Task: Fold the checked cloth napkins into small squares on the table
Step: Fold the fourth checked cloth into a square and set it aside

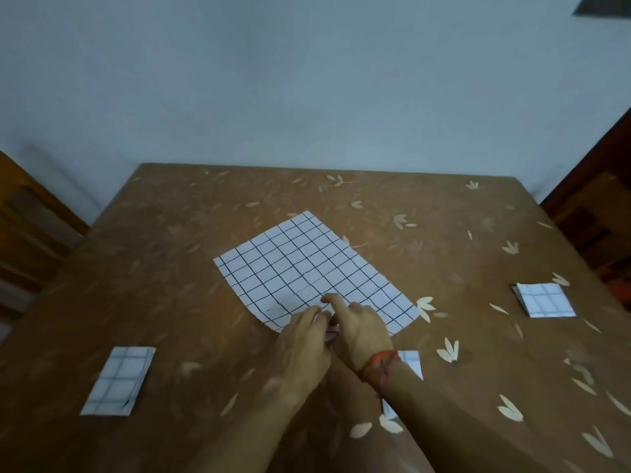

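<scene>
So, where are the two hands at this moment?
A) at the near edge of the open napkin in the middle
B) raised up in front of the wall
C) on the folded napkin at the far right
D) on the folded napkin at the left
A: the left hand and the right hand meet side by side at the near edge of the open napkin in the middle of the table.

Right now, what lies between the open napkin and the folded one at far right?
Nothing: from open napkin to folded napkin there is only bare leaf-patterned table, per head view.
</scene>
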Available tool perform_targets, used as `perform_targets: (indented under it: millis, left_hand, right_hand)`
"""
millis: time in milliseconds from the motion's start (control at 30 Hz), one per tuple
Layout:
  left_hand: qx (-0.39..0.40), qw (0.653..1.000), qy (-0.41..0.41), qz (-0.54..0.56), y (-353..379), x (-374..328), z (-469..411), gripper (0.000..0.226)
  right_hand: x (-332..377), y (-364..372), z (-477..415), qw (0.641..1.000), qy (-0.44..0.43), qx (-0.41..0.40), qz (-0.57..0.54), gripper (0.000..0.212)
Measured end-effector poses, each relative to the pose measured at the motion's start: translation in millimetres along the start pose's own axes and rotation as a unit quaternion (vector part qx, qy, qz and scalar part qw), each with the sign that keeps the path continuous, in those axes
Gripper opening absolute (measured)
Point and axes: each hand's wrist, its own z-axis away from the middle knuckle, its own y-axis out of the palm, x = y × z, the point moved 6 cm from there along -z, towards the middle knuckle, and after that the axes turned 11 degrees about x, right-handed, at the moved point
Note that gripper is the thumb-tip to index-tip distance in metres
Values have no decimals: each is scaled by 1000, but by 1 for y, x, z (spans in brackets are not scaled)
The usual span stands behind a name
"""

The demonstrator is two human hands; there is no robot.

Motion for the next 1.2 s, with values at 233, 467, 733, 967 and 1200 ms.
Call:
perform_targets:
  millis: [233,467,733,967,1200]
  left_hand:
    - [-13,1000,2,14,-13,16,46,25]
    - [-81,991,5,110,-60,40,89,15]
    - [-53,994,-61,74,-85,88,132,17]
    - [55,989,-126,55,-73,121,165,23]
    - [145,975,-167,31,-62,134,183,19]
  right_hand:
    - [-2,22,31,998,32,59,13,52]
    - [-50,35,59,972,127,165,109,46]
    - [-52,30,75,966,171,181,66,20]
    - [-32,30,89,963,145,210,-82,16]
    - [-25,45,100,936,116,318,-91,19]
